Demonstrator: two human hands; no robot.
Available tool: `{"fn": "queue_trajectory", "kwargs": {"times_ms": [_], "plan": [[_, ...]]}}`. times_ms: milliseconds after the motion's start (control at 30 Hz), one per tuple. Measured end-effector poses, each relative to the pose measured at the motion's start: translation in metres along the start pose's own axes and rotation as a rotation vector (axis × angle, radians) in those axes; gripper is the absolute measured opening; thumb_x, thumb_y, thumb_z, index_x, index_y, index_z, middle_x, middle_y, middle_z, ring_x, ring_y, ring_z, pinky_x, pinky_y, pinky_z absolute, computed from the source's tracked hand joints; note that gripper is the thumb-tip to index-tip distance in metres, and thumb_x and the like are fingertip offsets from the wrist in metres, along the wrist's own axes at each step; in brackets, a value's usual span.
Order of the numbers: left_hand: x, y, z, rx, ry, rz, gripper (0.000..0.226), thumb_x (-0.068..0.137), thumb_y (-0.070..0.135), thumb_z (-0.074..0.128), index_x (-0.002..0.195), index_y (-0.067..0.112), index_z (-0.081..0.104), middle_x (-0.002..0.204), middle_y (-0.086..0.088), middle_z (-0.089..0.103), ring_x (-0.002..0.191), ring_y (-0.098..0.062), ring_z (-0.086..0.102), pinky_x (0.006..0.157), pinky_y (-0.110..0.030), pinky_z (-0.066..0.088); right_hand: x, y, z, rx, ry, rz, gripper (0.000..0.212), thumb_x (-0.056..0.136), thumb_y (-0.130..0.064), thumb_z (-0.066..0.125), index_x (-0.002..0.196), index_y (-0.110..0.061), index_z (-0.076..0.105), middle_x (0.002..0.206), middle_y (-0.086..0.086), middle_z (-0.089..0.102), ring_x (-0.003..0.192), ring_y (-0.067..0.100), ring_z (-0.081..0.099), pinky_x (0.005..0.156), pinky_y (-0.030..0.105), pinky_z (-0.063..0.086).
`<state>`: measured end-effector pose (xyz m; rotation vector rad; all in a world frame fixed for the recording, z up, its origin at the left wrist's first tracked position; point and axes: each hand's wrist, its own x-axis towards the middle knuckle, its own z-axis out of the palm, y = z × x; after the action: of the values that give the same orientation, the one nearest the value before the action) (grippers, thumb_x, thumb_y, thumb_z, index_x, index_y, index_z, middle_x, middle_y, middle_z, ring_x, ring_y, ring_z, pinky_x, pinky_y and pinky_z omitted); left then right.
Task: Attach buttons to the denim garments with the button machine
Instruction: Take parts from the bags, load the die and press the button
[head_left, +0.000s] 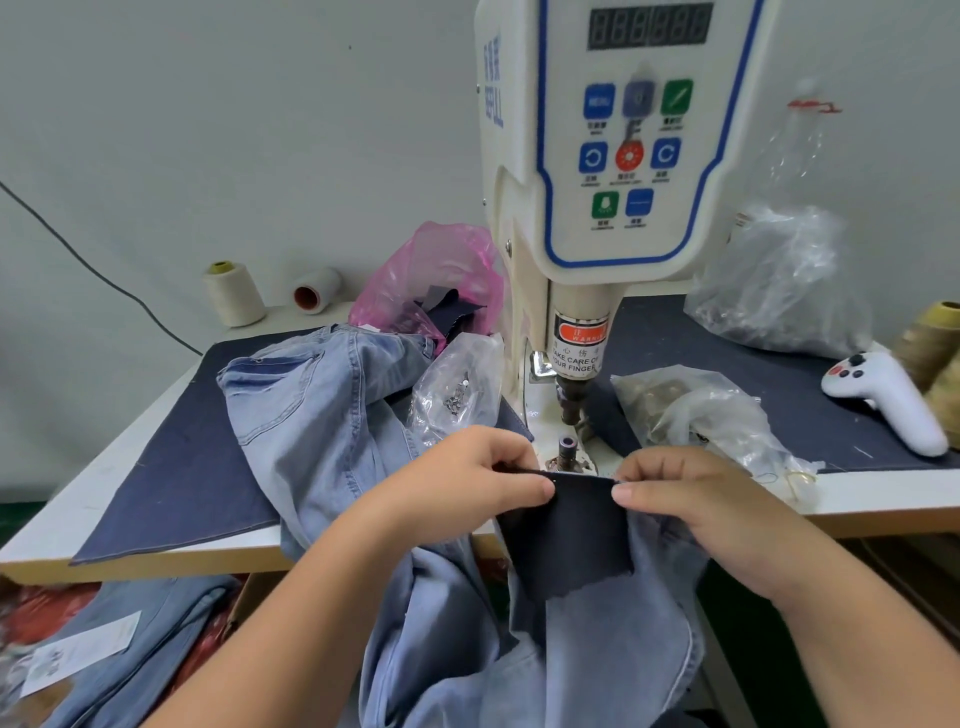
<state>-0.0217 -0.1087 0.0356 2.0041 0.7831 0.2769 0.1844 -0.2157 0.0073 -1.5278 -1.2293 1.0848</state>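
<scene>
A small dark denim piece (569, 530) hangs in front of the button machine (597, 208). My left hand (467, 478) pinches its top left corner and my right hand (691, 493) pinches its top right corner. The top edge sits just before the machine's lower die post (566, 448), under the punch head (571, 395). Light blue jeans (322, 415) lie across the table to the left and drape down over the front edge beneath the dark piece. A clear bag of small metal button parts (457, 395) rests on the jeans beside the machine.
Another clear bag of brass-coloured parts (691, 410) lies right of the machine. A white controller (883, 400), a big clear bag (779, 291), a pink bag (436, 280) and thread cones (234, 293) stand around. Dark cloth (182, 467) covers the table. More denim (140, 639) lies below left.
</scene>
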Motion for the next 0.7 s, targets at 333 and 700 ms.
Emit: {"fn": "queue_trajectory", "kwargs": {"times_ms": [333, 700], "plan": [[0.027, -0.027, 0.001, -0.371, 0.193, 0.093, 0.030, 0.091, 0.016, 0.070, 0.066, 0.021, 0.055, 0.065, 0.004, 0.050, 0.060, -0.008, 0.042, 0.057, -0.016, 0.034, 0.040, 0.009, 0.008, 0.232, 0.117, -0.066, 0.016, 0.073, -0.031, 0.066, 0.069, -0.016, 0.067, 0.061, 0.009, 0.055, 0.057, 0.021, 0.049, 0.053, 0.026, 0.038], [0.044, -0.054, 0.001, -0.607, 0.149, 0.024, 0.017, 0.060, 0.032, 0.075, 0.059, 0.022, 0.062, 0.063, 0.001, 0.054, 0.058, -0.008, 0.050, 0.057, -0.019, 0.040, 0.058, 0.021, 0.011, 0.392, 0.025, -0.060, 0.014, 0.072, -0.018, 0.063, 0.060, -0.013, 0.060, 0.060, 0.005, 0.050, 0.057, 0.012, 0.048, 0.054, 0.025, 0.039]]}}
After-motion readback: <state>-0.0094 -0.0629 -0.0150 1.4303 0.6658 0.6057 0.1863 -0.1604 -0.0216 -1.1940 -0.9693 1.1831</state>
